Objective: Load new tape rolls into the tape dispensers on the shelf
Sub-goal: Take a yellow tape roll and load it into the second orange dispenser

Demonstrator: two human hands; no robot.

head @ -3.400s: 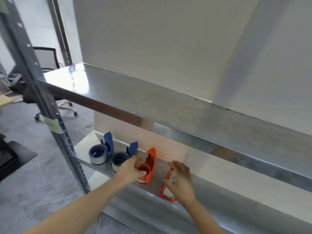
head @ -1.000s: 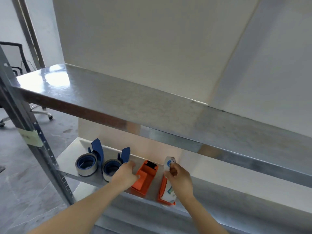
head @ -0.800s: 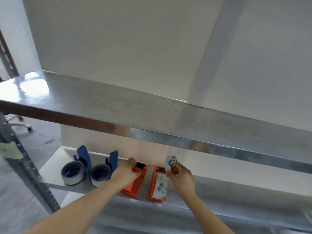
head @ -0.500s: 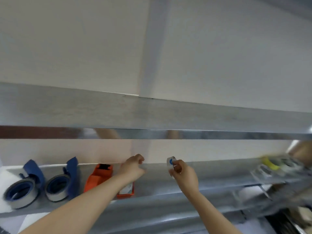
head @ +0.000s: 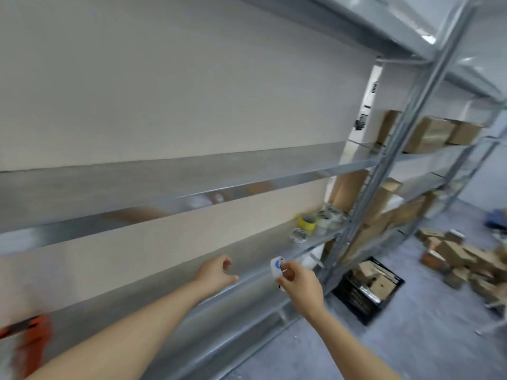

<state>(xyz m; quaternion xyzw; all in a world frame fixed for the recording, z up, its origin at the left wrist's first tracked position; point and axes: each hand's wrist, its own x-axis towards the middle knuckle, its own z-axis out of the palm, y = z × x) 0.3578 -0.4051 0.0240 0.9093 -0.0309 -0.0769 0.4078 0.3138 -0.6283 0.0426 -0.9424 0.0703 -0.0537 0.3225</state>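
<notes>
Tape rolls [head: 315,222], one yellow, sit at the far right end of the shelf [head: 255,274]. A blurred orange tape dispenser [head: 34,335] lies at its left end. The right hand [head: 301,283] pinches a small white item with a blue mark [head: 277,266]. The left hand [head: 215,272] is loosely curled and holds nothing.

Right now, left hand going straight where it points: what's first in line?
The left hand has free shelf ahead, then probably the yellow tape roll; depth unclear, the back wall may come first.
</notes>
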